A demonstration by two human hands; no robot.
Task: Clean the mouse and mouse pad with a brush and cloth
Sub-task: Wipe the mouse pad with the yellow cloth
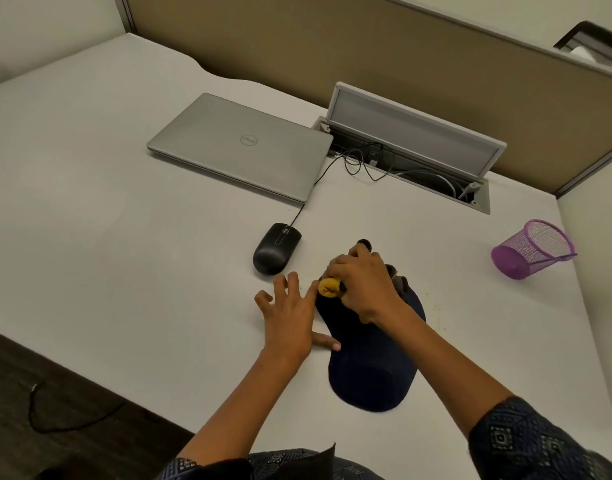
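Right hand [363, 285]: fingers clenched round a yellow-handled brush [328, 287], on the pad's far end.
Left hand [290, 313]: fingers splayed, steadying the pad's 9 o'clock edge.
Mouse pad [370, 368]: soft, light, likely to slide; hold the edge.
Mouse [276, 247]: on the worktop [124, 237], 11 o'clock of the pad.

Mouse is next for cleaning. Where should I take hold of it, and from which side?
Grip the mouse across its two long flanks at the wide rear hump, coming from above on the near end. Its cable exits the far end toward the laptop, so the near approach likely avoids snagging it.
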